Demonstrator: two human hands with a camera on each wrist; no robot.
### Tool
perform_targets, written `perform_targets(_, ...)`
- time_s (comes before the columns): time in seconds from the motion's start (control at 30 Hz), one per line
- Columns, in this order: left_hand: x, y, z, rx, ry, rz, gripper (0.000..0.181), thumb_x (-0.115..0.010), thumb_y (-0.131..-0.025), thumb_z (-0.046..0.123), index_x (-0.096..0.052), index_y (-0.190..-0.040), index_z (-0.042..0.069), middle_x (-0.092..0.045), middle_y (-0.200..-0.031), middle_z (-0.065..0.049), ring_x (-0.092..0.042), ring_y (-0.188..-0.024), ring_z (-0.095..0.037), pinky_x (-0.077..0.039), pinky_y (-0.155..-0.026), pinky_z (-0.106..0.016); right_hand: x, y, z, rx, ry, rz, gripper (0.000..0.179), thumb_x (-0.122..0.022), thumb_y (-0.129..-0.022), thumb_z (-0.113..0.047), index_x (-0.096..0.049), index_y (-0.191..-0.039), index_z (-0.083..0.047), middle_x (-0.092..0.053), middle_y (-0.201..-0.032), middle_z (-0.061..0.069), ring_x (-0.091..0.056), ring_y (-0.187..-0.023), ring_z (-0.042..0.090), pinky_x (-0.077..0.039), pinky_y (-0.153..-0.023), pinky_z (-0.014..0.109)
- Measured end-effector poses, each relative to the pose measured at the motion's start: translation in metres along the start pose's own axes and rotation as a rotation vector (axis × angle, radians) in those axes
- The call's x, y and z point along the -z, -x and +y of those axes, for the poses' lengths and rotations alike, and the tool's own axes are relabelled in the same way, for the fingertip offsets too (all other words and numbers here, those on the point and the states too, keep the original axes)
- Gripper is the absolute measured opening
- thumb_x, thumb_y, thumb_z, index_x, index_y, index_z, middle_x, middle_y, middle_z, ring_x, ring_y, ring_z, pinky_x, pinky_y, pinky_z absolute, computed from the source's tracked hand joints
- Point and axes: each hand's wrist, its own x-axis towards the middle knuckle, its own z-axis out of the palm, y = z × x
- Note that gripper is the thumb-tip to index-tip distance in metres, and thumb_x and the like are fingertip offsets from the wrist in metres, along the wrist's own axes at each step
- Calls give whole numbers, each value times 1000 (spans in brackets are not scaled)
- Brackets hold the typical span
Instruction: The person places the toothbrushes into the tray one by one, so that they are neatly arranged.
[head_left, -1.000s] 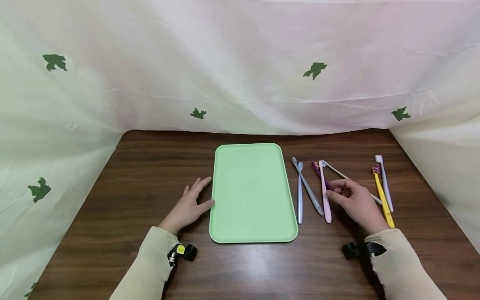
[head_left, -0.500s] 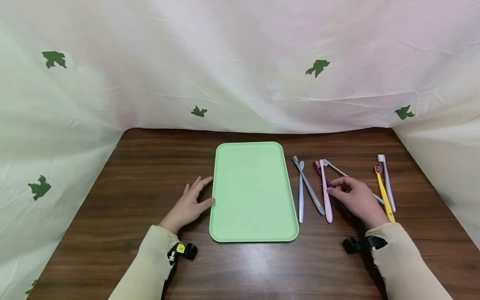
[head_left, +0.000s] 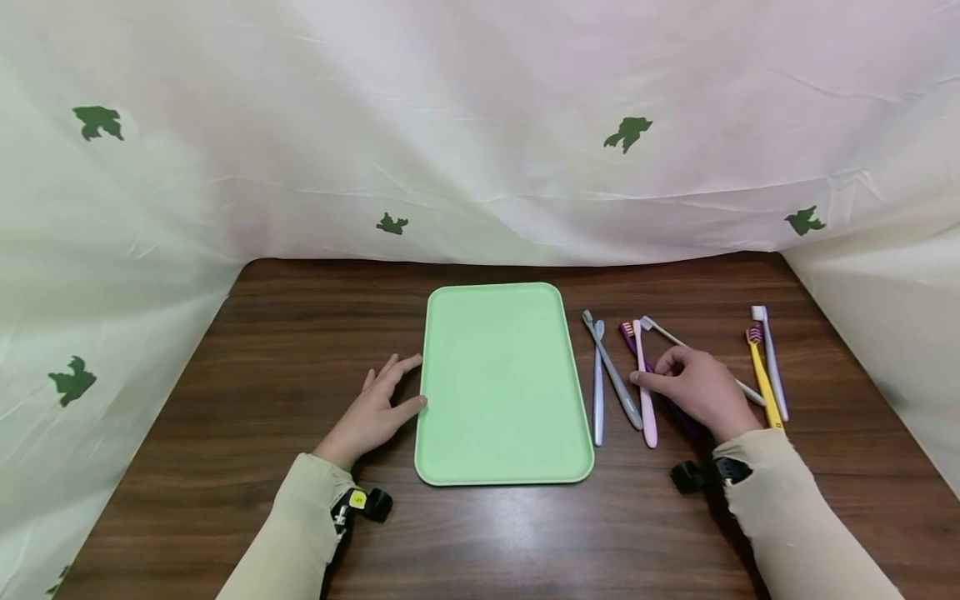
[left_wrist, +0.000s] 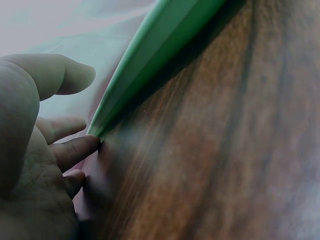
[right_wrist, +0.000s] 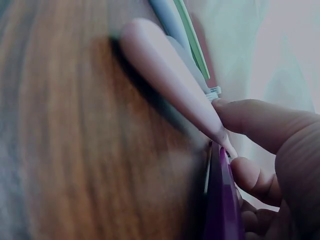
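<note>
My right hand (head_left: 701, 392) has its thumb and index finger on either side of a pink toothbrush (head_left: 648, 425), pinching it midway along. A purple toothbrush (right_wrist: 223, 210) lies under the pink one and runs beneath that hand. Behind them a white-grey toothbrush (head_left: 666, 332) slants across, partly hidden by the hand. My left hand (head_left: 370, 422) rests with spread, relaxed fingers beside a light green tray (head_left: 502, 383). Its fingertips are right at the tray's left rim, as the left wrist view also shows.
Between the tray and the pink toothbrush, a grey toothbrush (head_left: 619, 383) crosses a light blue toothbrush (head_left: 598, 408). Farther right lie a yellow toothbrush (head_left: 764, 381) and a toothbrush with a white head and pale purple handle (head_left: 772, 362). A white cloth (head_left: 487, 125) hangs round the wooden table.
My right hand has shifted slightly left and away from me, its thumb now reaching across the pink toothbrush. The left hand stays at the tray's rim.
</note>
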Motion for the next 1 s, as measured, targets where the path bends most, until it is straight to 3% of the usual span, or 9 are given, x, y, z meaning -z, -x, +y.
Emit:
perform_targets(0.2,-1,0,0,1,-5,-2,63,-64,-99,25,-37,-155,13,-36,-160,-9,-8,-154,-29,7,-122,-54,2,2,-3,-13,30,-42,53,-72,-82,-64,-63,-79,-12,-52,-69,2,-48,-63,22,-35,-54,31)
perform_targets(0.6,-1,0,0,-12,-12,2,62,-63,-99,25,-38,-155,12,-37,-159,-9,-9,-154,-30,7,-121,-55,0,1,-4,-3,33,-26,34,-73,-87,-45,-71,-77,-12,-62,-73,2,-52,-67,20,-38,-57,31)
perform_targets(1.0,-1,-1,0,-14,-12,9,62,-63,-99,24,-38,-155,12,-37,-159,-7,-9,-154,-29,7,-121,-54,1,7,-15,19,76,-24,34,-72,-88,-44,-76,-77,-12,-63,-71,0,-51,-62,20,-38,-53,31)
